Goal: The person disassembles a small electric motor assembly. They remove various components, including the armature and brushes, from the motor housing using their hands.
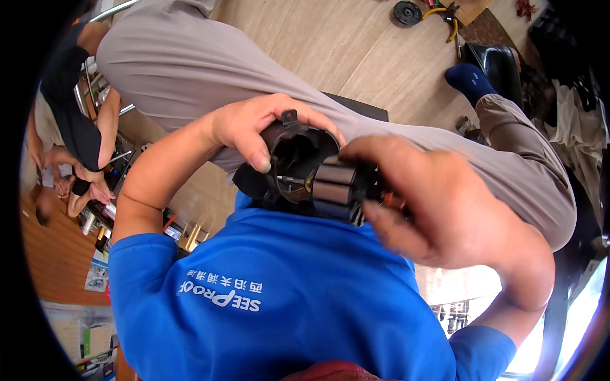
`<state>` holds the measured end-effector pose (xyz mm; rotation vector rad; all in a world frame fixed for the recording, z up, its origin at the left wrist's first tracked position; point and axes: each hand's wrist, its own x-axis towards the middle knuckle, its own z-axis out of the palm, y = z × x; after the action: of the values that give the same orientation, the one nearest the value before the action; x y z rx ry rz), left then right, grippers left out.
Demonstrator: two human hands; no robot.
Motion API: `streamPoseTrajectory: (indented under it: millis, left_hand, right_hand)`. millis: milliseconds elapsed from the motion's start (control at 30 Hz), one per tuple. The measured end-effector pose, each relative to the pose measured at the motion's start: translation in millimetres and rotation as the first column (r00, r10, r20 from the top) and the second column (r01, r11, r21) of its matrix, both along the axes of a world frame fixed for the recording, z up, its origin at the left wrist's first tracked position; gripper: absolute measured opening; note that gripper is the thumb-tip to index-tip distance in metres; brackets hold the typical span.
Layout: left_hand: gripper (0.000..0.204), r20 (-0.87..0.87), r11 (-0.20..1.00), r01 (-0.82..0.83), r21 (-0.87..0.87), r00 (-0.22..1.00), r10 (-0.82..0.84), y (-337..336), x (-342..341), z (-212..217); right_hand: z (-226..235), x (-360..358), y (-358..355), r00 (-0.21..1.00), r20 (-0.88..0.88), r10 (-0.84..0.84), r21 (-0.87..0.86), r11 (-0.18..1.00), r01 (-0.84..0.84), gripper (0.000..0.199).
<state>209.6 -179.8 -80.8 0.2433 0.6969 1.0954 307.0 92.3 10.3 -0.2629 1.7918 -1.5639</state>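
Note:
My left hand (251, 130) is wrapped round a black cylindrical motor housing (291, 134), thumb on its near rim. The housing's open mouth faces right, and a small tab sticks out from its rim. In my right hand (445, 197), slightly blurred by motion, is a motor armature (334, 183) with a grey ribbed metal core. Its thin shaft points left into the mouth of the housing, while the core stays outside. Coppery parts show between my right fingers. Both pieces are close to my blue shirt, above my lap.
On the floor at the top right lie yellow-handled pliers (454, 26) and a black round disc (406, 12). A black shoe (499, 66) is beside my blue-socked foot (471, 82). Another person (79, 108) sits at the far left, near a wooden surface (60, 251).

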Motion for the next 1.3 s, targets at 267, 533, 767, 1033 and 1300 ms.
streamPoseTrajectory:
  millis: [267, 533, 767, 1033, 1300]
  left_hand:
    - [0.093, 0.044, 0.995, -0.1, 0.001, 0.994, 0.1, 3, 1, 1]
    - [0.092, -0.003, 0.993, -0.065, 0.097, 0.998, 0.065, 5, -3, -1]
    - [0.102, -0.012, 0.991, -0.058, -0.123, 0.998, 0.057, 9, -2, 12]
    - [0.093, 0.016, 1.0, 0.008, 0.008, 1.0, -0.008, 2, 0, 5]
    - [0.102, -0.074, 0.991, -0.094, -0.097, 0.993, 0.087, 5, 1, 6]
  right_hand:
    - [-10, 8, -6, 0.986, 0.119, -0.114, -0.056, 0.991, 0.121, 0.033]
    - [-3, 0, 10, 0.926, 0.346, -0.153, -0.004, 0.986, 0.165, 0.032]
    - [2, 2, 11, 0.972, 0.124, -0.198, -0.032, 0.979, 0.203, 0.038]
    - [-7, 5, -13, 0.988, 0.023, -0.153, 0.088, 0.985, 0.15, 0.04]
    - [-9, 13, -24, 1.0, 0.002, 0.014, 0.052, 0.999, -0.014, 0.044]
